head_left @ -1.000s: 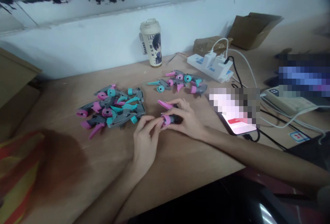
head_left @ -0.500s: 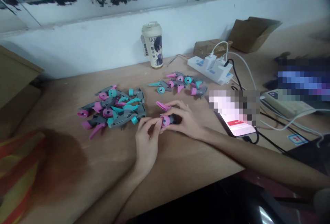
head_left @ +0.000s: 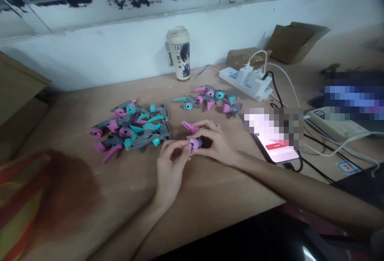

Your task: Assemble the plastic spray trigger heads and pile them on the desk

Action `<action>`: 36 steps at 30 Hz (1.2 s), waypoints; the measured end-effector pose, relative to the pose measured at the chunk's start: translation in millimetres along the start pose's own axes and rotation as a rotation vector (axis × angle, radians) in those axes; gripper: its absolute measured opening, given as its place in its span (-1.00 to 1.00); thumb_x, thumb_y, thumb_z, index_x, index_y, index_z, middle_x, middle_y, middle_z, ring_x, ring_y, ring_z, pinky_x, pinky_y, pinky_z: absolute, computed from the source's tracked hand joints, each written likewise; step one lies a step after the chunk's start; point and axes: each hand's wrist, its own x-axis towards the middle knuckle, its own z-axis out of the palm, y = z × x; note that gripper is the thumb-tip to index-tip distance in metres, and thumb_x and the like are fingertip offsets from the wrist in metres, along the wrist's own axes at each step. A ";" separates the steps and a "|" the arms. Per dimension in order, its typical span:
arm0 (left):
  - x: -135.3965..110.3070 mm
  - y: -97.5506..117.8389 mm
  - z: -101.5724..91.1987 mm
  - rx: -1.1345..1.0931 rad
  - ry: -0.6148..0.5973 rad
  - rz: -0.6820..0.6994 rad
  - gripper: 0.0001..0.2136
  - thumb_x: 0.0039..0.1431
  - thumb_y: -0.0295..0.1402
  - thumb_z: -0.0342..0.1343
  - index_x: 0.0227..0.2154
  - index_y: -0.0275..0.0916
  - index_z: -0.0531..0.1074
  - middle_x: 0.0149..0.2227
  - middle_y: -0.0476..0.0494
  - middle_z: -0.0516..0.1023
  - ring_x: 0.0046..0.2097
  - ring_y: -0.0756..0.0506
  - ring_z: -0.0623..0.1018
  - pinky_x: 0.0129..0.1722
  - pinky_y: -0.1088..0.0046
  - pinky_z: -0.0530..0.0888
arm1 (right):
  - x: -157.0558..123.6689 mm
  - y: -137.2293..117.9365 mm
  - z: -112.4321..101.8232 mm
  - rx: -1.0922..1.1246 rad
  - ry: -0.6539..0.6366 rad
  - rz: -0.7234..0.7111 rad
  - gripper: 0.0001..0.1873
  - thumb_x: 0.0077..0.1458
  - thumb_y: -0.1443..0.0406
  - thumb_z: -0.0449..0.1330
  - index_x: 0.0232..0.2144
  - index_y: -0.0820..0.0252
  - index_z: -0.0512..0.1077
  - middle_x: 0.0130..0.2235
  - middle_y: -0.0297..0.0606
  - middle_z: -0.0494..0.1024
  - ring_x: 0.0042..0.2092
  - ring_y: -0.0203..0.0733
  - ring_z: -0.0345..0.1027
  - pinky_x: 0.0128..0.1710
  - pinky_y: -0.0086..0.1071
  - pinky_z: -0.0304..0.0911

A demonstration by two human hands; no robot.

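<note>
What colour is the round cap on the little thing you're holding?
Pink. The cap sits on a grey toy piece; the head view shows it.

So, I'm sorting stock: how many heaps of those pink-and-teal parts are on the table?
2: the larger heap left of the left hand, the smaller heap beyond the right hand. Both hold one more part.

1. The spray nozzle (head_left: 195, 144) is showing a pink cap on a dark grey body.
2. The pile (head_left: 132, 127) is mixing grey, pink and teal.
3. The cup (head_left: 179, 53) is showing cream with a dark cartoon print.
4. The worktop (head_left: 216, 191) is looking pale brown.
</note>
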 end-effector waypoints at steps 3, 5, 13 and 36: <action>0.6 3.2 1.0 -0.058 -0.018 -0.065 -0.87 0.03 -0.28 0.18 -0.39 -0.22 0.48 -0.32 -0.04 0.34 -0.34 0.01 0.44 -0.43 0.51 0.49 | -0.3 -0.1 0.2 -0.004 -0.010 -0.001 -0.74 -0.03 0.09 0.26 -0.27 0.03 0.44 0.01 -0.26 0.38 0.06 -0.11 0.22 0.00 -0.14 0.06; 2.8 4.2 -0.4 -0.040 -0.039 -0.076 -0.87 0.03 -0.27 0.17 -0.41 -0.23 0.47 -0.35 -0.04 0.35 -0.37 0.01 0.43 -0.47 0.52 0.47 | -0.3 -0.4 0.1 -0.005 -0.016 -0.003 -0.74 -0.03 0.10 0.26 -0.27 0.03 0.43 0.00 -0.26 0.38 0.06 -0.11 0.22 0.01 -0.14 0.05; 19.8 3.3 -18.7 0.268 -0.271 0.159 -0.92 0.09 -0.33 0.13 -0.43 -0.21 0.46 -0.32 -0.05 0.39 -0.29 -0.01 0.45 -0.33 0.48 0.43 | -0.8 -2.6 -0.3 -0.071 -0.056 -0.008 -0.68 -0.10 0.05 0.30 -0.32 0.07 0.44 -0.02 -0.24 0.39 0.04 -0.09 0.22 -0.03 -0.18 0.01; 13.0 16.2 -28.9 0.524 0.207 0.800 -0.82 0.01 -0.56 0.20 -0.35 -0.15 0.50 -0.37 0.02 0.37 -0.32 0.02 0.42 -0.27 0.44 0.40 | 2.3 0.0 3.8 0.340 -0.024 -0.001 -0.62 -0.20 0.13 0.37 -0.29 0.12 0.43 -0.10 -0.22 0.49 -0.02 -0.15 0.36 -0.01 -0.25 0.26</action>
